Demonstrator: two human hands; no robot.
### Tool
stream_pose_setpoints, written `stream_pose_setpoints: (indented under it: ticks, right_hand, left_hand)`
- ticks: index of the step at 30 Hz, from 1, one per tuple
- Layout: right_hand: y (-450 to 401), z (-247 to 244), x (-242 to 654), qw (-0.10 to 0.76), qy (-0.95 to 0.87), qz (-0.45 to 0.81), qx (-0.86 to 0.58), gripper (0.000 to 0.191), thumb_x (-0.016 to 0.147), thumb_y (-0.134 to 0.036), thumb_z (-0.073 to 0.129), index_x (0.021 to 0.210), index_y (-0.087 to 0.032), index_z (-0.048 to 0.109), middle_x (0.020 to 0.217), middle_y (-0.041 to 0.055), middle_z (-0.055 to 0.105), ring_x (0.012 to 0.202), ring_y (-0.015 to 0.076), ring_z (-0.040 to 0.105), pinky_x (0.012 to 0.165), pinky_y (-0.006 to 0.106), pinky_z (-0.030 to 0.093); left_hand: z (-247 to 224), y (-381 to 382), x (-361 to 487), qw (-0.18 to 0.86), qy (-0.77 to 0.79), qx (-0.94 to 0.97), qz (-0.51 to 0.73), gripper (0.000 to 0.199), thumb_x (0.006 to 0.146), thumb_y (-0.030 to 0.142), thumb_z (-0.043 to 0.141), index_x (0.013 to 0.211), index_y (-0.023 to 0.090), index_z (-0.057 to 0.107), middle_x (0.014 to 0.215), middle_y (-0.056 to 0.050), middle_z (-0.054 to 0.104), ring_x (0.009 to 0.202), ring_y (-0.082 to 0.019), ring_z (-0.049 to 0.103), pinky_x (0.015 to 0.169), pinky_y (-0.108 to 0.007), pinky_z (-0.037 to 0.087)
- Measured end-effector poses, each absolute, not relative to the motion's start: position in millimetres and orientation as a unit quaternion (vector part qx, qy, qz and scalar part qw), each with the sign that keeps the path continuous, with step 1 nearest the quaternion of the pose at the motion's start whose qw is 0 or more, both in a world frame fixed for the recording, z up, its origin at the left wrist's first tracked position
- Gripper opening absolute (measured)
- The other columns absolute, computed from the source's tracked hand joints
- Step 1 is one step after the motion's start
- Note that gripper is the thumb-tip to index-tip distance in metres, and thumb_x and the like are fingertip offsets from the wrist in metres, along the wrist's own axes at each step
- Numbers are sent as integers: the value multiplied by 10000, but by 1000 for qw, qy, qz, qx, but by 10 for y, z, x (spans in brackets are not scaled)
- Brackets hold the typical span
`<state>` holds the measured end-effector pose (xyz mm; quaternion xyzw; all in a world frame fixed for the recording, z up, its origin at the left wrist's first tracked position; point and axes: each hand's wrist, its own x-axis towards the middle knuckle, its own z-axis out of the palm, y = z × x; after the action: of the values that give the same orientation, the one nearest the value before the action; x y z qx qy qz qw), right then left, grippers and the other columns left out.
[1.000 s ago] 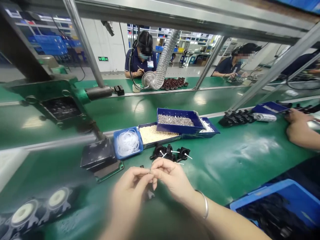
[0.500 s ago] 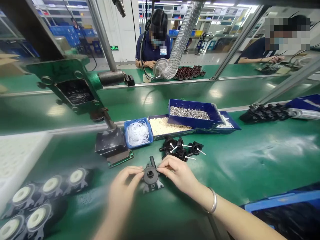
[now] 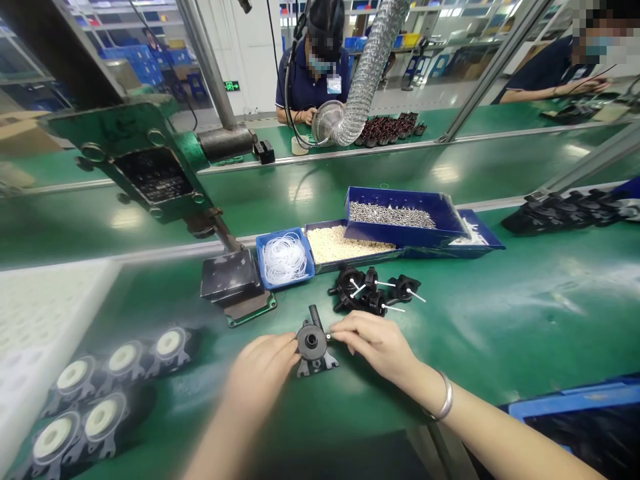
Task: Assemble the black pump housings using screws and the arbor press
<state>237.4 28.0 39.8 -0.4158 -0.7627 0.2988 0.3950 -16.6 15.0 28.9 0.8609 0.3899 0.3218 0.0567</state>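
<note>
A round black plastic housing with a spout and a forked bracket lies on the green bench in front of me. My left hand pinches its left edge; the thumb is partly hidden and the forearm is blurred. On the other side, my right hand has its thumb and fingertips together at the housing's right rim. A tiny pale spot shows there, and what the fingertips hold is too small to name. Just behind this hand lie several black plastic parts with thin white sticks standing out of them.
A blue tray of white rings, a bin of beige bits and a bin of small metal pieces stand behind. A green press is at left, near several housings with white rings. Co-workers sit opposite.
The view has shifted, so the bench things appear further right. My left hand has turned more back-up against the housing. A pale spot now shows at the right fingertips.
</note>
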Motion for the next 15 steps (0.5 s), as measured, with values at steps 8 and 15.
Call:
stream_pose_setpoints:
  ticks: [8,15]
  right_hand:
    - [501,680,2234,442,-566,523,-459,272,973,-435,533,1006,-168,575,764,34,670,583,149,646,535,265,525]
    - [671,708,2071,436,-559,547,-445,250,1001,-444,465,971,-202,522,598,-75,372,482,84,359,447,201,314]
  left_hand:
    - [373,158,-166,-48,323,889,321,168,901,103,585,1058,142,630,922,-86,770,853,-218,733,801,-353,599]
    - [320,156,-89,261,439,809,290,876,754,383,782,1451,190,288,1428,-177,506,1297,-328,518,1050,-524,488]
